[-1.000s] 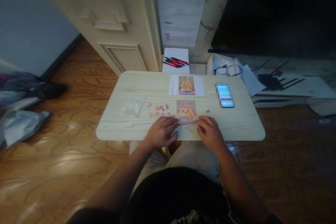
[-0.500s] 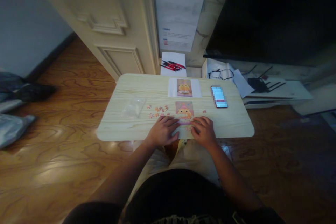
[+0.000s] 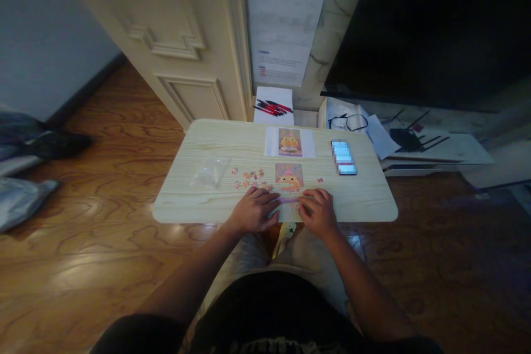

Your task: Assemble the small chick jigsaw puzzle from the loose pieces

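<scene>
Puzzle [image 3: 289, 178] bottom hidden under both hands

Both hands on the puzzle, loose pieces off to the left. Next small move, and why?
Probably the left hand should lift off and reach for one of the loose pieces beside it. The puzzle shows its upper picture assembled, the lower part sits under both hands, and a scatter of pieces lies on the table just beyond the left fingers. The right hand can keep the puzzle steady.

The table [image 3: 194, 202] under the fingers looked like pale, matt wood-grain laminate; the floor [image 3: 103, 265] behind them was glossy wood, and the bag [image 3: 209, 170] beyond, clear crinkled plastic.
</scene>
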Demonstrator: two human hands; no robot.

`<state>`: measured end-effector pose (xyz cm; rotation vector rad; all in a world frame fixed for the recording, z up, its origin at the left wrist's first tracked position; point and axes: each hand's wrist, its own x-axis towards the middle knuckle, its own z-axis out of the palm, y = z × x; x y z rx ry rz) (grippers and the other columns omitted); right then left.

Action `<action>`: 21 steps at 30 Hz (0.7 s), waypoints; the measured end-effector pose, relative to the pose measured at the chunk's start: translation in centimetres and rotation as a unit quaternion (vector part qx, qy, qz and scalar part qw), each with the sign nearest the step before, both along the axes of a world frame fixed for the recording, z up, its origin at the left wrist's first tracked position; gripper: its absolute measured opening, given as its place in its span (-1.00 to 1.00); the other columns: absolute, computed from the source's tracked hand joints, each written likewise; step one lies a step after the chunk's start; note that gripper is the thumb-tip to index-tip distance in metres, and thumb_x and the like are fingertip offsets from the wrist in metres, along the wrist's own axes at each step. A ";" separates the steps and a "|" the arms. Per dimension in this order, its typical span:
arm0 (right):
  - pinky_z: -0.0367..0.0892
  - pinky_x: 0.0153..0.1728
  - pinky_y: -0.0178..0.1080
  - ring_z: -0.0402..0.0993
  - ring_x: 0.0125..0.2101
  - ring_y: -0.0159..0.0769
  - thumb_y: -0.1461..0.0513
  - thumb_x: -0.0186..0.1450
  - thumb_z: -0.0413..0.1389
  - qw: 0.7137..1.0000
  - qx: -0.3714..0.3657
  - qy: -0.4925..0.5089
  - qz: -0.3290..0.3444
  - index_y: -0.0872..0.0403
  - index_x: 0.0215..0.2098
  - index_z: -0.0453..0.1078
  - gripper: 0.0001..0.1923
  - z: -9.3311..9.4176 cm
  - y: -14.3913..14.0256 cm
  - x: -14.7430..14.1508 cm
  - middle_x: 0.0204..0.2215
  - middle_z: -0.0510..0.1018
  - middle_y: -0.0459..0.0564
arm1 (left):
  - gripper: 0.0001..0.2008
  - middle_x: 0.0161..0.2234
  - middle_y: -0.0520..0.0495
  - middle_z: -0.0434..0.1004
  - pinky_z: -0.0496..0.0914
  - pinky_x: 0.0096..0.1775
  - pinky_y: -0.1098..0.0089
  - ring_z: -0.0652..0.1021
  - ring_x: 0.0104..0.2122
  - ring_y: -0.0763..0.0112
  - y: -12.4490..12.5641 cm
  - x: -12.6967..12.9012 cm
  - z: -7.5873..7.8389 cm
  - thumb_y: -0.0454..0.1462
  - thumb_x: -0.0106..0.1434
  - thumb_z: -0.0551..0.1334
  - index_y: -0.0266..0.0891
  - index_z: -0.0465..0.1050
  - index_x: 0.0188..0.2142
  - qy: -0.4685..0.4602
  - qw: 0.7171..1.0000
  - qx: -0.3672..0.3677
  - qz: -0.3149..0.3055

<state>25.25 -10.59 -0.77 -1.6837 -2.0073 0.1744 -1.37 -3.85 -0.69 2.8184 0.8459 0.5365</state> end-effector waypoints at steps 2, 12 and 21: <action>0.24 0.17 0.03 0.35 0.08 -0.07 0.22 0.33 0.21 1.000 0.006 0.001 -0.002 -0.07 -0.07 0.63 -0.77 0.0 0.0 0.0 0.01 0.59 0.01 | -0.64 0.14 -0.14 0.60 0.38 0.00 0.02 0.56 0.01 0.08 -0.1 0.1 0.0 -0.10 0.37 0.22 -0.06 0.61 0.08 -0.001 1.000 0.003 -0.001; 0.23 0.20 0.09 0.35 0.12 -0.01 0.21 0.35 0.18 1.000 0.012 0.012 0.014 -0.07 0.01 0.59 -0.71 -0.4 0.0 0.2 0.08 0.58 0.03 | -0.48 0.27 -0.16 0.49 0.37 0.08 0.01 0.49 0.14 0.03 -0.4 0.2 0.5 -0.06 0.35 0.20 -0.14 0.48 0.25 0.018 1.000 -0.002 0.010; 0.08 0.29 0.26 0.15 0.31 0.19 0.08 0.41 0.14 0.998 0.001 -0.044 0.037 -0.08 0.35 0.34 -0.44 -0.2 0.3 -0.3 0.33 0.42 0.00 | -0.32 0.32 -0.20 0.42 0.30 0.14 -0.05 0.42 0.22 -0.05 -0.5 0.6 1.1 0.02 0.34 0.20 -0.18 0.30 0.37 0.042 0.999 -0.020 0.013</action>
